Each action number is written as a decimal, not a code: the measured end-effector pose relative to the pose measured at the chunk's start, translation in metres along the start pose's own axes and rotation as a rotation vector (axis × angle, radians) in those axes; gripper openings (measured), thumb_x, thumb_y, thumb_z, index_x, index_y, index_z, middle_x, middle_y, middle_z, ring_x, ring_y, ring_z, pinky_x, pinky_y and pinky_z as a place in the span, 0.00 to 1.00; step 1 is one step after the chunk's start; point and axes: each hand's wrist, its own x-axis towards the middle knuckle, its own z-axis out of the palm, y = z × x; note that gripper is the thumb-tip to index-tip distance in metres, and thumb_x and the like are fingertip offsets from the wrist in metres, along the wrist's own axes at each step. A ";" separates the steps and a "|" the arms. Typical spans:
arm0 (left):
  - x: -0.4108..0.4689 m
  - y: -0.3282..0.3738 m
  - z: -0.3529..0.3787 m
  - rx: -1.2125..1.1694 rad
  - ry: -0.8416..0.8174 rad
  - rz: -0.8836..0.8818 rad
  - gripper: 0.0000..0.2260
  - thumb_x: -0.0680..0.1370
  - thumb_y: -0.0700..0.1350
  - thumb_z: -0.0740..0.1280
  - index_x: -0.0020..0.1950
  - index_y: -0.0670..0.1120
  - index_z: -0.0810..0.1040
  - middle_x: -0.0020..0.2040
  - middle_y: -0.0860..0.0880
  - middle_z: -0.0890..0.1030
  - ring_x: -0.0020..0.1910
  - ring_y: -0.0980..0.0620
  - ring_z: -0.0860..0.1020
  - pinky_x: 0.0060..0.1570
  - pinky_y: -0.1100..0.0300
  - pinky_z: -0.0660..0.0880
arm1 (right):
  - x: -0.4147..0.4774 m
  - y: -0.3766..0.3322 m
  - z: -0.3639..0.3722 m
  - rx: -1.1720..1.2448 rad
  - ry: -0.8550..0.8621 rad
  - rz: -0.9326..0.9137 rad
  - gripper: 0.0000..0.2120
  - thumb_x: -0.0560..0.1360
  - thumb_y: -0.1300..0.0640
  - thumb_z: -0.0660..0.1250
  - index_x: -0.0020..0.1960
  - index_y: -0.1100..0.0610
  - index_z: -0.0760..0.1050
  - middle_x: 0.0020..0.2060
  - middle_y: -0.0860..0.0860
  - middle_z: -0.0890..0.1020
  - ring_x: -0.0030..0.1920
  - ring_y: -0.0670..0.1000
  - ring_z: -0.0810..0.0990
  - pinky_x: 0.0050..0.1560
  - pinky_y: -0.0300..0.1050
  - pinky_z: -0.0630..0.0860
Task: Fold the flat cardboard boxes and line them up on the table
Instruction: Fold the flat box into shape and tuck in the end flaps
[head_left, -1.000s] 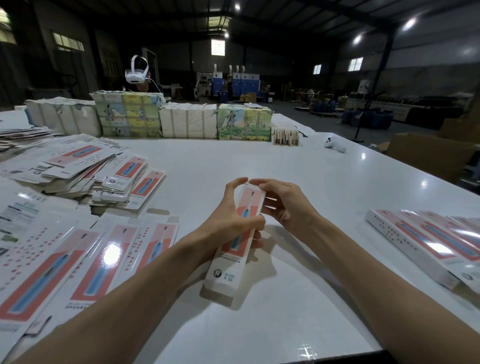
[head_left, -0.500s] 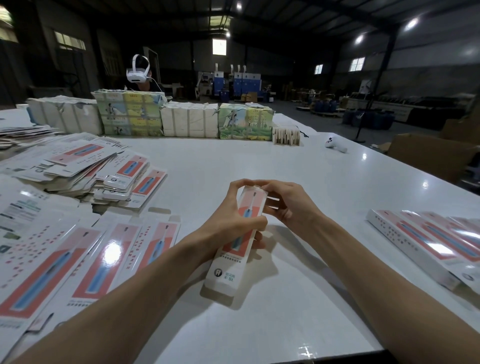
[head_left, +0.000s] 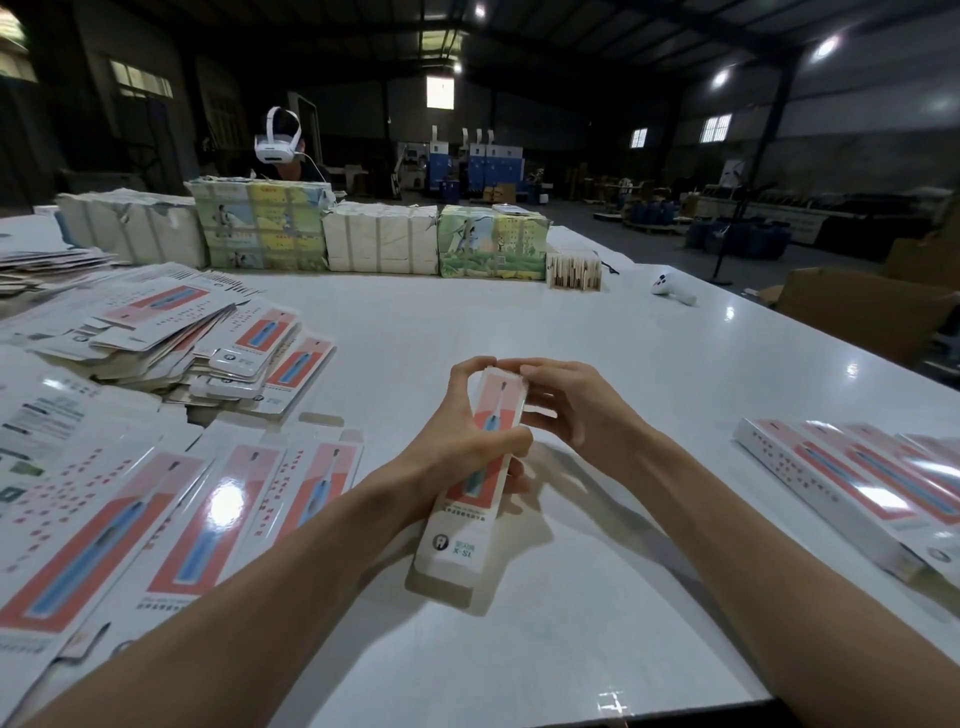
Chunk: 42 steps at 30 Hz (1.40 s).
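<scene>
Left hand and right hand grip one box; folded boxes lie at 3 o'clock, many flats wait at 9 o'clock.

My right hand closes in on the far end of the box. Its fingers were spread with gaps between them a second ago, and now they curl tight against that end and the right edge. The top finger of my left hand lay closer along the box's left edge before. It now arches up and over the far end, and its tip meets my right fingertips. Both hands now cover more of that end.
</scene>
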 end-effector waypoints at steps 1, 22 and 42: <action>0.001 0.000 0.000 0.008 0.011 -0.006 0.40 0.71 0.45 0.78 0.74 0.63 0.57 0.60 0.44 0.76 0.43 0.43 0.86 0.42 0.55 0.85 | 0.000 0.001 0.001 -0.009 0.002 -0.003 0.12 0.83 0.61 0.64 0.61 0.59 0.85 0.56 0.58 0.87 0.58 0.57 0.86 0.54 0.48 0.85; 0.000 0.005 -0.003 -0.073 0.014 -0.093 0.35 0.77 0.39 0.76 0.72 0.60 0.58 0.55 0.39 0.80 0.38 0.43 0.87 0.39 0.55 0.84 | -0.009 0.011 0.010 -0.156 0.089 -0.203 0.10 0.83 0.60 0.69 0.59 0.63 0.84 0.52 0.57 0.88 0.54 0.58 0.88 0.56 0.52 0.85; 0.003 0.001 -0.009 -0.579 0.193 -0.265 0.22 0.77 0.44 0.75 0.66 0.42 0.71 0.42 0.43 0.86 0.40 0.46 0.87 0.40 0.51 0.83 | -0.006 0.022 0.022 -0.563 0.196 -0.395 0.08 0.85 0.52 0.66 0.61 0.53 0.72 0.56 0.48 0.79 0.55 0.48 0.81 0.55 0.46 0.81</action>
